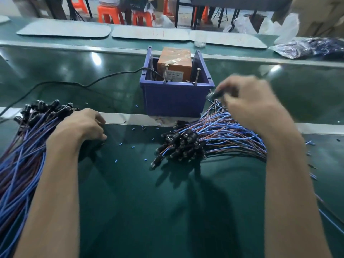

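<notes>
Capped lead [216,94] is pinched in the right hand [247,101], just beside the blue bin [175,97] and above the right pile [188,144]. The left hand [83,125] curls over the left bundle [28,142]. It looks like sorting from one pile to the other. The next move would carry the lead across the open desk [139,202], clear of the bin's corner.

Bright overhead lamps glare on the glossy green table surface [61,67]. Soft shadows fall nearward, the right hand [247,103] is motion-blurred, and the picture's edges bow.
</notes>
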### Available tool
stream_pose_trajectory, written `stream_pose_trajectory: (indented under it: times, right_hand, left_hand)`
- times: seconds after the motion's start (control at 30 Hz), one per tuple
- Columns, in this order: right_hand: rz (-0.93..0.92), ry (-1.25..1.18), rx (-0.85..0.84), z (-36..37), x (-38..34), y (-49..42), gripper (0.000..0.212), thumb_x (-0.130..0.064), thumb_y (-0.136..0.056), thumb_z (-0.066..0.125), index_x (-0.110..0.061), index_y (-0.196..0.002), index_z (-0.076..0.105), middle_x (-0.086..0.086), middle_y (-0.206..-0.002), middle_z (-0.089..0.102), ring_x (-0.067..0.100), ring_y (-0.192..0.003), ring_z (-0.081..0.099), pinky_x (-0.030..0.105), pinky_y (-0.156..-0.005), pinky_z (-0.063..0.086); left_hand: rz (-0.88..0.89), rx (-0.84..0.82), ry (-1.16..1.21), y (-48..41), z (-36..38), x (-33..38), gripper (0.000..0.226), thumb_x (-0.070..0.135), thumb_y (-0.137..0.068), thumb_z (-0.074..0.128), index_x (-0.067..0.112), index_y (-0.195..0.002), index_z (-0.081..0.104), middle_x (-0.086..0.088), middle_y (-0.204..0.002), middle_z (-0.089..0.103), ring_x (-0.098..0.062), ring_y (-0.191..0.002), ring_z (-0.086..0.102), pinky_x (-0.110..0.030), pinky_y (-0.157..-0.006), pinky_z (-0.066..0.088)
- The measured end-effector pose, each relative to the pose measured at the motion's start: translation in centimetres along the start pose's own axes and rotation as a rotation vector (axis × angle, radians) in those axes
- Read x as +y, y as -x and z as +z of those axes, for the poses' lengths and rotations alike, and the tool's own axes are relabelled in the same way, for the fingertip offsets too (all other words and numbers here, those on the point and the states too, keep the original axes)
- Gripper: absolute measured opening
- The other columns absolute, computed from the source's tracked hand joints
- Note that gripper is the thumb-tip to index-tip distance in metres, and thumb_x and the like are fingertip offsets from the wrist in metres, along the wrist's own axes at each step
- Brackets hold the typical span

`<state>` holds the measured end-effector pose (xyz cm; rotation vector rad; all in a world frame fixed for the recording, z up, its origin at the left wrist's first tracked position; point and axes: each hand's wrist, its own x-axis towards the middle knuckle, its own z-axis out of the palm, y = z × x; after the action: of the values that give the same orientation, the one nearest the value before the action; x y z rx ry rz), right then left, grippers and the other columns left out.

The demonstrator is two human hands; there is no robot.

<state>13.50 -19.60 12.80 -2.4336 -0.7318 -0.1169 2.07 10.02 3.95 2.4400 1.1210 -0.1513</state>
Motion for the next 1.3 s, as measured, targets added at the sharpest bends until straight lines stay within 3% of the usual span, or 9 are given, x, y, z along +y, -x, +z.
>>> stream_pose_trajectory:
  times: [0.07,0.13,0.3,0.47,0.6,0.8,0.93,1.13,1.3]
  right_hand:
    - [0.052,0.111,-0.402,1.3,0.3,0.4,0.013,-0.025,-0.090,0.063,-0.025,-0.101,0.070,-0.004,-0.094,0.069,0.013,-0.079,0.058,0.018,-0.068,0.041]
    - [0.016,0.202,-0.600,2.3,0.4,0.5,0.019,-0.028,-0.090,0.065,-0.026,-0.108,0.068,-0.008,-0.100,0.067,0.010,-0.087,0.057,0.019,-0.072,0.037]
    - [0.030,0.136,-0.596,2.6,0.9,0.1,0.022,-0.033,-0.090,0.063,-0.029,-0.112,0.065,-0.008,-0.103,0.065,0.014,-0.101,0.060,0.031,-0.091,0.047]
    - [0.029,0.110,-0.593,2.7,1.3,0.0,0.023,-0.038,-0.091,0.060,-0.030,-0.113,0.063,-0.008,-0.107,0.067,0.014,-0.102,0.061,0.036,-0.097,0.046]
    - [0.021,0.119,-0.602,2.6,1.2,-0.1,0.026,-0.040,-0.092,0.058,-0.030,-0.116,0.061,-0.009,-0.110,0.066,0.014,-0.103,0.060,0.036,-0.098,0.045]
    - [0.000,0.107,-0.599,2.6,1.3,0.0,0.027,-0.042,-0.094,0.054,-0.030,-0.116,0.061,-0.009,-0.113,0.065,0.014,-0.104,0.059,0.034,-0.096,0.045]
    - [-0.021,0.100,-0.595,2.7,1.2,0.0,0.027,-0.043,-0.094,0.053,-0.031,-0.117,0.061,-0.010,-0.109,0.063,0.013,-0.103,0.060,0.030,-0.090,0.044]
    - [-0.076,0.029,-0.551,2.9,0.8,0.0,0.021,-0.041,-0.095,0.053,-0.033,-0.111,0.062,-0.017,-0.094,0.063,0.005,-0.089,0.060,0.024,-0.075,0.043]
    - [-0.100,0.012,-0.548,3.1,0.6,-0.1,0.019,-0.040,-0.094,0.053,-0.033,-0.109,0.063,-0.016,-0.091,0.064,0.006,-0.088,0.060,0.027,-0.080,0.046]
  left_hand:
    - [0.012,-0.022,-0.011,0.1,-0.1,-0.1,0.045,0.007,-0.074,0.080,0.015,-0.116,0.065,-0.005,-0.120,0.065,-0.026,-0.109,0.058,-0.031,-0.094,0.045]
    - [0.027,-0.058,-0.021,0.1,-0.3,-0.3,0.045,0.004,-0.074,0.080,0.013,-0.115,0.065,-0.007,-0.118,0.065,-0.027,-0.109,0.058,-0.034,-0.097,0.045]
    - [0.041,-0.145,-0.049,0.0,-1.1,-1.2,0.051,-0.005,-0.072,0.078,0.011,-0.118,0.062,-0.010,-0.115,0.064,-0.028,-0.108,0.060,-0.036,-0.097,0.047]
    - [0.057,-0.126,-0.024,-0.5,-0.5,-1.8,0.043,-0.018,-0.075,0.061,0.013,-0.104,0.059,-0.007,-0.104,0.059,-0.027,-0.099,0.057,-0.032,-0.080,0.049]
    - [0.062,-0.197,-0.024,-0.8,-0.9,-2.7,0.049,-0.019,-0.073,0.062,0.020,-0.103,0.056,-0.005,-0.106,0.058,-0.027,-0.103,0.055,-0.038,-0.090,0.050]
    - [0.095,-0.243,-0.075,-0.5,-1.2,-3.2,0.057,-0.020,-0.072,0.060,0.025,-0.107,0.053,0.004,-0.095,0.052,-0.024,-0.089,0.050,-0.031,-0.080,0.046]
    - [0.124,-0.250,-0.022,-0.1,-1.1,-3.1,0.055,-0.023,-0.073,0.056,0.021,-0.106,0.055,0.001,-0.096,0.056,-0.020,-0.076,0.051,-0.033,-0.076,0.048]
    - [0.282,-0.218,-0.049,1.1,-1.9,-0.8,0.056,-0.013,-0.072,0.063,0.033,-0.102,0.056,0.009,-0.100,0.058,-0.014,-0.085,0.058,-0.027,-0.067,0.046]
    - [0.317,-0.193,-0.058,2.0,-2.2,-0.3,0.051,-0.009,-0.071,0.069,0.030,-0.103,0.058,0.010,-0.098,0.061,-0.010,-0.084,0.061,-0.027,-0.070,0.047]
